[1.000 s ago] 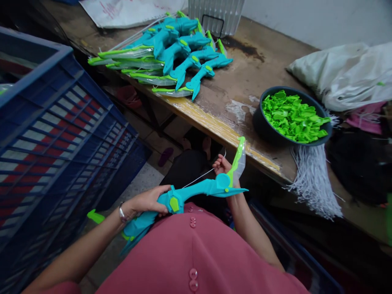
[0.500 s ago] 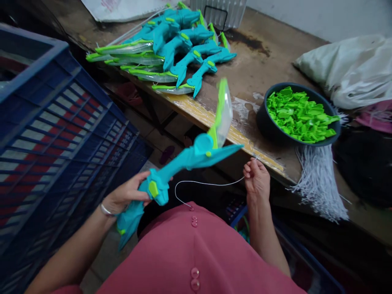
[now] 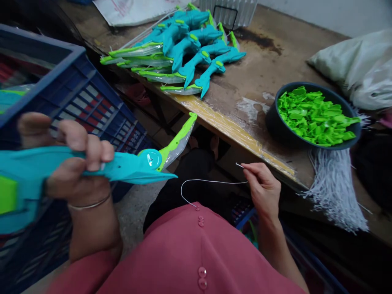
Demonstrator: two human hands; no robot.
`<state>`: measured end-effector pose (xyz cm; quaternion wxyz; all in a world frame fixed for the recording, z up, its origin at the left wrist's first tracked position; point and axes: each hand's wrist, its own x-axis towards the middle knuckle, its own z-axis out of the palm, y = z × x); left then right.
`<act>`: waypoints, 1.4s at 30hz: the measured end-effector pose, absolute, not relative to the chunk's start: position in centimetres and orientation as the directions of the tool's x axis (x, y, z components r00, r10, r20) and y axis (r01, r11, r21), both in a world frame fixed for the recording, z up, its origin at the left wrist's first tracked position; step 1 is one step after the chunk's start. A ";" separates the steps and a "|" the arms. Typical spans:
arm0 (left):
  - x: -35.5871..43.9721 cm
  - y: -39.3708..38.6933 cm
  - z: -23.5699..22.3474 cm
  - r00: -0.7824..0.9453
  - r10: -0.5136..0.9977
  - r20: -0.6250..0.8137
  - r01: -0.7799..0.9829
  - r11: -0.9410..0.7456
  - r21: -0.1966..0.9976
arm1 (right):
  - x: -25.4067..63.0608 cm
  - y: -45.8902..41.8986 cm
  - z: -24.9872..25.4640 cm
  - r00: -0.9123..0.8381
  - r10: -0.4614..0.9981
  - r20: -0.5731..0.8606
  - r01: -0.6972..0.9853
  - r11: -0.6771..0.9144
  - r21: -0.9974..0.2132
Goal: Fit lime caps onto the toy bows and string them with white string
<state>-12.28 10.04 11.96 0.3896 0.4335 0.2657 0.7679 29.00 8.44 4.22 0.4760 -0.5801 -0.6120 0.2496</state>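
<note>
My left hand, on the left near the crate, is closed around the middle of a teal plastic toy bow. The bow's lime-green and clear limb angles up from a round joint at its right end; its other end runs out of view. Between thumb and fingers, my right hand pinches a thin white cord. A short knobbed end of it sticks out past the fingertips, and the rest loops left to the front of the pink shirt, apart from the bow.
Several similar toy bows lie piled on the worn table. A dark bowl of green plastic pieces stands near the table edge, with a bundle of white cords hanging below. A blue crate stands at left; a white sack lies at right.
My left hand has swung the toy bow left and up toward the crate, turning it more level. My right hand still pinches the cord, whose end now points left. The view has shifted slightly.
</note>
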 end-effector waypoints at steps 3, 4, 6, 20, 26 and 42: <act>-8.2 8.4 9.2 -0.215 0.862 0.459 -0.275 -0.505 0.818 | 28.1 8.6 3.5 0.107 0.973 0.206 0.439 0.140 -0.887; -7.5 7.8 8.1 -0.195 0.881 0.432 -0.283 -0.472 0.835 | 27.6 8.8 3.1 0.093 0.980 0.176 0.429 0.120 -0.895; -6.9 6.6 6.0 -0.174 0.916 0.361 -0.306 -0.399 0.864 | 26.5 9.2 2.0 0.043 0.991 0.129 0.420 0.100 -0.902; -8.5 4.8 3.5 -0.006 0.941 0.338 -0.272 -0.327 0.905 | 20.3 14.4 -2.9 -0.109 0.980 0.165 0.549 0.197 -0.812; -8.2 4.6 3.6 0.007 0.944 0.329 -0.277 -0.314 0.908 | 20.0 14.4 -3.5 -0.114 0.978 0.176 0.602 0.209 -0.771; -8.1 4.8 3.9 0.076 0.925 0.371 -0.274 -0.338 0.900 | 18.5 14.6 -3.6 -0.191 0.968 0.163 0.731 0.251 -0.635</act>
